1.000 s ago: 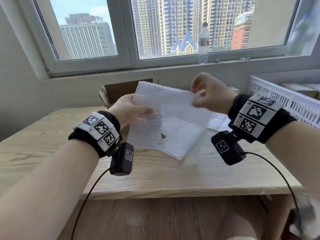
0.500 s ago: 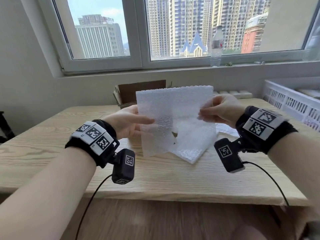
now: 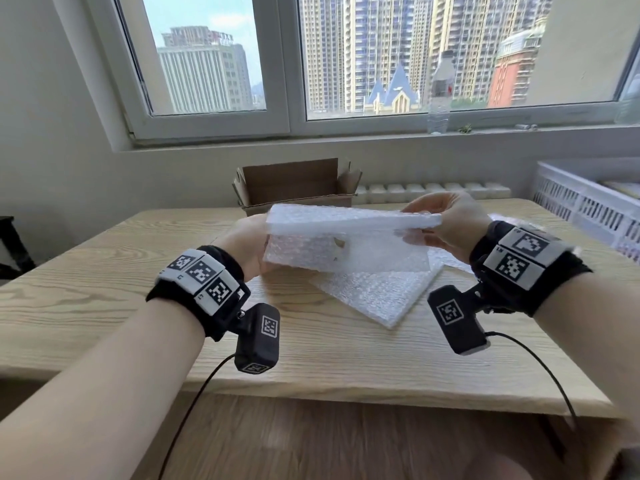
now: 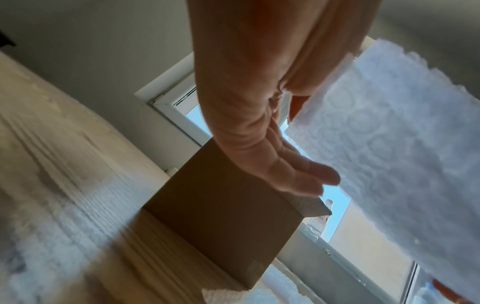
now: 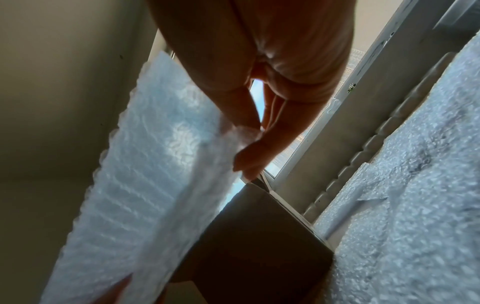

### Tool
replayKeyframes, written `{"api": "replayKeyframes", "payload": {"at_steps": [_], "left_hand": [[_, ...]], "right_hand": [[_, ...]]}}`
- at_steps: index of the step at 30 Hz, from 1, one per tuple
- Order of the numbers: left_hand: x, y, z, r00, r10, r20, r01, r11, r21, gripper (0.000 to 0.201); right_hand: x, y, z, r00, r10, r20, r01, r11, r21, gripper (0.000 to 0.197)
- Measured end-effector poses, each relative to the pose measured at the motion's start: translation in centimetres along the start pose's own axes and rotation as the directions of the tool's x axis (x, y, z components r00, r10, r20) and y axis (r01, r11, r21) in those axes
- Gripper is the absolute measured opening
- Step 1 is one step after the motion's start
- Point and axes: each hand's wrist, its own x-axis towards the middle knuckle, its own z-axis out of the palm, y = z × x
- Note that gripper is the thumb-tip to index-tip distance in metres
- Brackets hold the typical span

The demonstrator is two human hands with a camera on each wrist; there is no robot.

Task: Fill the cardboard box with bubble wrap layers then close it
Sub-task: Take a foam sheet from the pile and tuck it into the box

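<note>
I hold a white bubble wrap sheet [image 3: 346, 247] above the wooden table [image 3: 104, 306], its top part bent over towards the far side. My left hand [image 3: 254, 240] grips its left edge; in the left wrist view the fingers [image 4: 309, 179] reach past the sheet [image 4: 389, 144]. At the right edge my right hand [image 3: 429, 221] pinches the sheet [image 5: 145, 174] between thumb and fingers [image 5: 246, 162]. The brown cardboard box [image 3: 294, 183] stands open at the table's back, just beyond the sheet. Another bubble wrap sheet [image 3: 384, 296] lies flat below my hands.
A white slatted basket [image 3: 588, 209] stands at the right edge of the table. A water bottle [image 3: 440, 95] is on the window sill. More bubble wrap [image 5: 415, 185] lies on the table to the right. The table's front edge [image 3: 346, 389] is near my wrists.
The sheet was held upright and flat; now its top is bent over away from me and both hands sit lower and wider apart.
</note>
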Motion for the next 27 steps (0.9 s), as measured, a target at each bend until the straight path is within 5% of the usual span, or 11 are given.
{"api": "replayKeyframes", "payload": {"at_steps": [3, 5, 7, 10, 14, 16, 18, 20, 21, 25, 27], "left_hand": [[0.0, 0.3, -0.5, 0.992, -0.107, 0.063, 0.111, 0.992, -0.060, 0.059], [-0.3, 0.4, -0.5, 0.993, -0.097, 0.067, 0.095, 0.995, 0.035, 0.047], [-0.1, 0.3, -0.4, 0.997, -0.043, 0.063, 0.035, 0.992, 0.118, 0.036], [0.2, 0.1, -0.2, 0.998, 0.061, 0.002, -0.061, 0.997, 0.057, 0.027], [0.3, 0.1, 0.1, 0.984, 0.177, 0.012, -0.178, 0.984, 0.012, 0.035], [0.6, 0.1, 0.4, 0.954, 0.288, -0.077, -0.271, 0.945, 0.183, 0.036], [1.4, 0.4, 0.3, 0.841, 0.505, -0.196, -0.356, 0.788, 0.503, 0.030], [2.6, 0.9, -0.2, 0.697, 0.694, -0.181, -0.390, 0.578, 0.717, 0.026], [3.3, 1.1, -0.6, 0.672, 0.728, -0.134, -0.376, 0.492, 0.785, 0.029], [5.9, 0.7, -1.8, 0.849, 0.529, 0.001, -0.133, 0.212, 0.968, 0.038], [6.6, 0.4, -2.0, 0.863, 0.505, -0.013, -0.067, 0.141, 0.988, 0.035]], "right_hand": [[-0.2, 0.3, 0.1, 0.994, -0.112, -0.016, 0.108, 0.980, -0.169, 0.035], [-0.3, 0.4, 0.3, 0.987, -0.150, -0.055, 0.131, 0.958, -0.254, 0.051], [-0.4, 0.1, 0.3, 0.992, -0.099, -0.074, 0.091, 0.991, -0.098, 0.048], [-0.7, -0.6, 0.4, 0.992, 0.103, 0.070, -0.118, 0.955, 0.271, 0.021], [-0.3, -0.5, 0.8, 0.968, 0.168, 0.185, -0.180, 0.983, 0.047, 0.072], [-0.1, -0.5, 1.3, 0.989, 0.080, 0.124, -0.085, 0.996, 0.033, 0.062], [0.5, -0.4, 1.5, 0.999, -0.038, 0.033, 0.034, 0.994, 0.103, 0.047], [0.9, -0.5, 1.7, 0.987, -0.152, -0.054, 0.158, 0.977, 0.144, 0.038], [1.0, -0.7, 1.9, 0.978, -0.192, -0.080, 0.202, 0.969, 0.141, 0.037], [1.6, -1.4, 2.2, 0.949, -0.271, -0.161, 0.295, 0.944, 0.148, 0.037], [2.0, -1.8, 2.3, 0.941, -0.282, -0.188, 0.312, 0.937, 0.155, 0.037]]}}
